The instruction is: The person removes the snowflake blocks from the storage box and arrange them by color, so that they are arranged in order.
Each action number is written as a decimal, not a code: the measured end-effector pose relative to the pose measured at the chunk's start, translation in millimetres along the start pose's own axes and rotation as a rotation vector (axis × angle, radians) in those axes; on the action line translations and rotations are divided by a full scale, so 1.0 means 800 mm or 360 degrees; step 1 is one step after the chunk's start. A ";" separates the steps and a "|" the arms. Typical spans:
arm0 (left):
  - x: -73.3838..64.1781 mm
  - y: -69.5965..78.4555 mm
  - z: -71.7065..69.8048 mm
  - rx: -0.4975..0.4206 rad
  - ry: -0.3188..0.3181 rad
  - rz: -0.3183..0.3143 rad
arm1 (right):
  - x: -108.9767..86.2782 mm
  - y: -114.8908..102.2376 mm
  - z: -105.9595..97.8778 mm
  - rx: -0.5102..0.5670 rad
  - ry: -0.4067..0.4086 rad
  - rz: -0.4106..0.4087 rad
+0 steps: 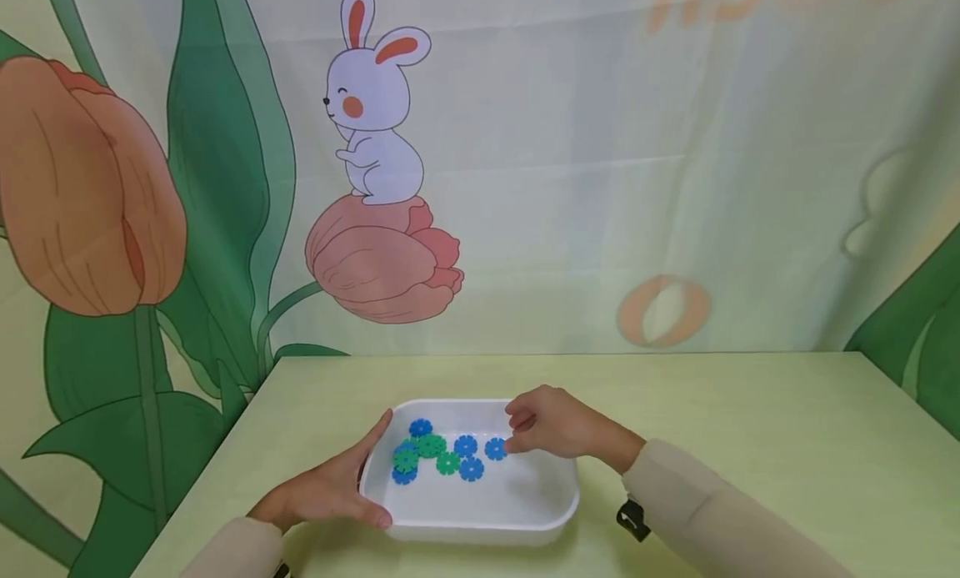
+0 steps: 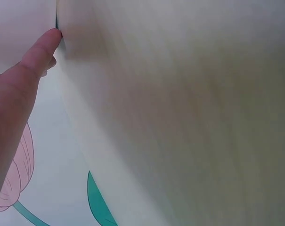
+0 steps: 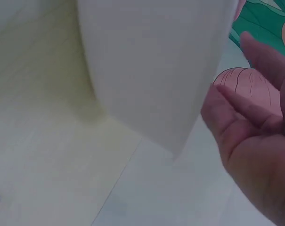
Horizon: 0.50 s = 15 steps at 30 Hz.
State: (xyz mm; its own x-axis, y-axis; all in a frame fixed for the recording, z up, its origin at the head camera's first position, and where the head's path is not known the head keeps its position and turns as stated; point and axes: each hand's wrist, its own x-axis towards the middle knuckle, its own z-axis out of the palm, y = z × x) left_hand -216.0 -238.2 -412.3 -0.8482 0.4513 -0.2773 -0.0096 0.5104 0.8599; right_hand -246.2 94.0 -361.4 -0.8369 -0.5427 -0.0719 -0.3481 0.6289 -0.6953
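Note:
A white plastic tub (image 1: 468,507) holds several notched building discs. My left hand (image 1: 333,482) holds its left end, thumb over the front corner and fingers at the back left; in the left wrist view one finger (image 2: 50,40) reaches the edge. My right hand (image 1: 558,424) is over the right back part, thumb tip right at a blue disc (image 1: 496,449), the other fingers apart from the thumb. Two blue discs (image 1: 471,469) lie left of it beside a green disc (image 1: 447,463). More blue and green discs overlap at the left. In the right wrist view, the tub's wall (image 3: 151,70) hides the discs.
The tub stands on a pale yellow-green table (image 1: 750,444). Behind it hangs a cloth backdrop (image 1: 562,186) printed with a rabbit and tulips. A black strap piece (image 1: 633,520) sticks out under the right sleeve (image 1: 697,495).

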 end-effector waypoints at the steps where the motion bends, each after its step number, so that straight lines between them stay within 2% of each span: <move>1: 0.000 0.000 0.000 -0.0004 0.0000 0.0001 | 0.002 -0.003 0.002 -0.0008 0.0005 0.0075; 6: -0.001 -0.001 -0.001 -0.0006 -0.0008 0.0022 | 0.014 -0.013 0.014 0.0027 -0.0016 0.0384; 11: -0.004 -0.001 0.000 0.0001 -0.0010 0.0035 | 0.025 -0.015 0.026 0.0156 -0.0008 0.0499; 15: -0.004 -0.001 0.000 -0.0006 -0.0016 0.0038 | 0.036 -0.013 0.031 0.0186 0.0014 0.0562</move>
State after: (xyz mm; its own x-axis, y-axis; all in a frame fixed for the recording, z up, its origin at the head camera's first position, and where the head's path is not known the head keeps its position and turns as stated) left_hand -213.5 -240.3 -412.0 -0.8427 0.4707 -0.2613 0.0083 0.4965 0.8680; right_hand -256.0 58.3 -374.2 -0.9006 -0.2983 -0.3161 0.0129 0.7086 -0.7055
